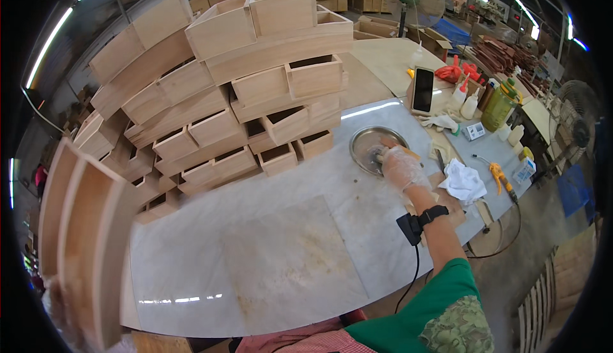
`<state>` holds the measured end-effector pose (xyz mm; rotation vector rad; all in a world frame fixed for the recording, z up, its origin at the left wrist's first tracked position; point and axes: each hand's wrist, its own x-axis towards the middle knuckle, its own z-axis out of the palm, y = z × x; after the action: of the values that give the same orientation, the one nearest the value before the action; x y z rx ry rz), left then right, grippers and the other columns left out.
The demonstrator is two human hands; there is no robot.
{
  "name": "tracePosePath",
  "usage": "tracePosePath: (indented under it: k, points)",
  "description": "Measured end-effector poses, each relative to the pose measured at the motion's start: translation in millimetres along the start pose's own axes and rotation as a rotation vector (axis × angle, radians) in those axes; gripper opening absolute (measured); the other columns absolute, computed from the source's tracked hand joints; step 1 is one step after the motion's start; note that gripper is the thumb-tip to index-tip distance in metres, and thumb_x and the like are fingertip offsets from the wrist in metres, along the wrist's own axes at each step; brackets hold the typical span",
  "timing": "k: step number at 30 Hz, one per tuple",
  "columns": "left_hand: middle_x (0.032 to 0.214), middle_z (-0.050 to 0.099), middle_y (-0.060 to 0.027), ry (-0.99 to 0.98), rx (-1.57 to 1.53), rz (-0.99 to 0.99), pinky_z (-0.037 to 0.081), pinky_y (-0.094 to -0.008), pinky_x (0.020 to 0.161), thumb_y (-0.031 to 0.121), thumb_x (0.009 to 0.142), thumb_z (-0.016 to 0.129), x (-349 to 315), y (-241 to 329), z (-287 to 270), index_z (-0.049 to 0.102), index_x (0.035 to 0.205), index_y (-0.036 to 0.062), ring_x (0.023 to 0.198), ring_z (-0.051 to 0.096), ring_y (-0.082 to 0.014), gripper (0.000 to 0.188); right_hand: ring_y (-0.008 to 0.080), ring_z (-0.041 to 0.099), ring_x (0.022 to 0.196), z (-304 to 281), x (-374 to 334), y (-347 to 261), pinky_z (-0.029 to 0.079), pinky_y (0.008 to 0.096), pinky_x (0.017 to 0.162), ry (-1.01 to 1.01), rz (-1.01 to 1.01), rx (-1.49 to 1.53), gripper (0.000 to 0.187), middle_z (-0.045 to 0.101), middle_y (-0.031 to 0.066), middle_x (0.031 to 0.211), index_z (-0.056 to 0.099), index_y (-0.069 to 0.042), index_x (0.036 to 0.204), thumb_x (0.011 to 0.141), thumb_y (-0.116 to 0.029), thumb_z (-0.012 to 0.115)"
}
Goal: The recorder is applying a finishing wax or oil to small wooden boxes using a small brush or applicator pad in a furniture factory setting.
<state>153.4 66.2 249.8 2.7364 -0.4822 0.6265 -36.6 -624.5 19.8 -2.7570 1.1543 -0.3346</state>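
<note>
At the far left, a wooden drawer box (96,225) is held up on end beside the table, blurred by motion. My left hand (57,308), smeared and partly cut off by the picture's dark rim, grips its lower end. My right hand (403,166), in a clear plastic glove, reaches over a round metal dish (361,141) on the table. Its fingers are closed at the dish's inside; a small pale thing shows at the fingertips, too little to name. A black strap with a small device (412,228) and cable is round my right wrist.
Stacked wooden drawers (255,85) rise at the back left of the glossy table (185,257). To the right are a white cloth (463,180), an orange-handled air gun (498,175) with hose, a phone (423,90), glue bottles (469,106) and a green jug (501,107).
</note>
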Motion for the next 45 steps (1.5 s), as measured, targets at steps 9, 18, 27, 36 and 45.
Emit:
tracePosePath:
  k: [9, 18, 27, 36, 45]
  points:
    - [0.085, 0.062, -0.0100, -0.125, 0.029, 0.803, 0.045, -0.0434, 0.083, 0.019, 0.081, 0.067, -56, 124, 165, 0.063, 0.097, 0.0088, 0.084, 0.059, -0.0297, 0.019, 0.0231, 0.065, 0.083, 58, -7, 67, 0.052, 0.0337, 0.066, 0.182, -0.305, -0.244, 0.016, 0.066, 0.0117, 0.093, 0.062, -0.007, 0.100, 0.091, -0.017, 0.054]
    - [0.091, 0.062, -0.0098, -0.444, -0.323, 0.759, 0.040, -0.0502, 0.101, 0.020, 0.084, 0.065, -90, 168, 284, 0.063, 0.105, 0.0113, 0.087, 0.060, -0.0328, 0.023, 0.0082, 0.050, 0.059, -5, -98, -26, 0.040, 0.0214, 0.053, 0.019, 0.479, 1.693, 0.018, 0.056, -0.0023, 0.071, 0.063, -0.005, 0.097, 0.085, -0.017, 0.065]
    - [0.095, 0.063, -0.0156, -0.471, -0.432, 0.516, 0.048, -0.0444, 0.081, 0.012, 0.082, 0.064, -105, 169, 292, 0.061, 0.109, 0.0066, 0.091, 0.059, -0.0353, 0.028, 0.0287, 0.060, 0.062, 47, -148, -80, 0.049, 0.0384, 0.055, -0.079, -0.534, 0.000, 0.037, 0.062, 0.0101, 0.076, 0.056, -0.010, 0.124, 0.088, -0.018, 0.058]
    - [0.098, 0.063, -0.0141, -0.462, -0.456, 0.592, 0.049, -0.0424, 0.081, 0.010, 0.081, 0.064, -107, 160, 303, 0.062, 0.110, 0.0072, 0.094, 0.060, -0.0338, 0.029, 0.0338, 0.062, 0.069, 35, -117, -113, 0.049, 0.0425, 0.058, -0.084, -0.490, 0.109, 0.030, 0.062, 0.0181, 0.077, 0.053, -0.008, 0.118, 0.089, -0.013, 0.050]
    - [0.103, 0.063, -0.0119, -0.426, -0.452, 0.637, 0.047, -0.0432, 0.085, 0.013, 0.085, 0.062, -107, 161, 304, 0.060, 0.114, 0.0075, 0.098, 0.058, -0.0322, 0.029, 0.0361, 0.062, 0.069, 49, -90, -210, 0.049, 0.0430, 0.060, -0.108, -0.670, 0.165, 0.016, 0.062, 0.0208, 0.076, 0.054, -0.001, 0.099, 0.089, -0.012, 0.048]
